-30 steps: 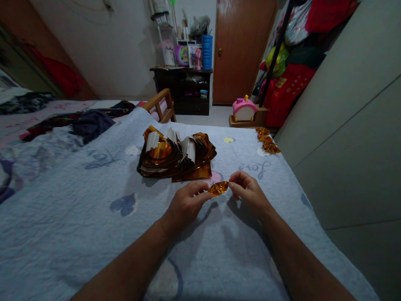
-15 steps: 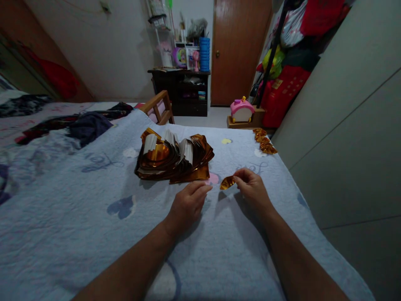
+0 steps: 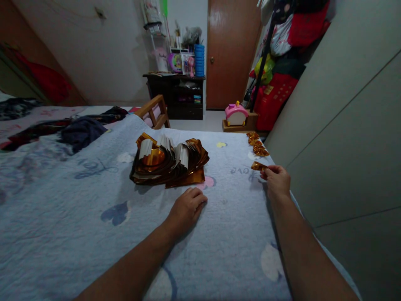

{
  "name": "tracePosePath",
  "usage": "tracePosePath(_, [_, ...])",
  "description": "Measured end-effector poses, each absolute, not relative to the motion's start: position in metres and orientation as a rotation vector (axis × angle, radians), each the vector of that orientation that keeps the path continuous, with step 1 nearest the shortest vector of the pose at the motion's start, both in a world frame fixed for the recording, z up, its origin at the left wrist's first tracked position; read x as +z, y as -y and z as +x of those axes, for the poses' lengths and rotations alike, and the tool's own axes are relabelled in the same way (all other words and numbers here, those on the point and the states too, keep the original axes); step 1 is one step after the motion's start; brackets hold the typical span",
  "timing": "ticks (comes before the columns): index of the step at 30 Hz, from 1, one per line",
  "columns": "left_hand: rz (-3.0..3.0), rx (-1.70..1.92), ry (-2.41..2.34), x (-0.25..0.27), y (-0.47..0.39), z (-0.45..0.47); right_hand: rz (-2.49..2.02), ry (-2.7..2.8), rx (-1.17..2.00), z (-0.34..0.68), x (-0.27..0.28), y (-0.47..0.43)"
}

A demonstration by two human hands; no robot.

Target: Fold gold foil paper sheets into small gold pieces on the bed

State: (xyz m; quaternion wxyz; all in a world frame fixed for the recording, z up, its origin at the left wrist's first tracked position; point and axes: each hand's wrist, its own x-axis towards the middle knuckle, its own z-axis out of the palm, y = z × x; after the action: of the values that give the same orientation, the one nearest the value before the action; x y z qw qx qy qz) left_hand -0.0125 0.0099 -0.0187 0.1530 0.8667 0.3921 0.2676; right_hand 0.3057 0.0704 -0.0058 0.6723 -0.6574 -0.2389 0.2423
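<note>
folded piece: a small folded gold foil paper, pinched at its near end, sitting just above the blue quilt near the right edge, close to the word stitched into the fabric

right hand: the right hand has it, thumb and fingertips closed narrow on the foil, arm stretched out toward the far right corner

left hand: the left hand is flat-ish on the quilt, fingers loosely curled, holding nothing, resting just in front of the big stack

finished ones: a short row of folded gold pieces lies just beyond the held one, along the right edge of the bed

stack: a fanned pile of gold foil sheets, white backs showing on some, sits mid-quilt, with one flat sheet poking out at the front

doing it well: my take, keep the pinch light so the crease doesn't crush, and lay it down right next to the row instead of on top, since foil slides easily on fabric. That edge of the bed is close too, so I'd stay a bit inboard.

hard to see: the room is dim, so the exact fold shape is a guess. The fingertips cover the near end of the piece. Can't count the row for sure, the pieces blur together.

around: dark clothes heaped at far left, a wooden chair past the bed, a pink toy on the floor by the brown door.
</note>
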Motion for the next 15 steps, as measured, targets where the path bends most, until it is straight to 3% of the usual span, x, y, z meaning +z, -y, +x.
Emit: tracePosePath(15, [2.452,0.762,-1.123,-0.02,-0.011,-0.013,-1.688,0.477,0.495,0.357,-0.018,-0.125])
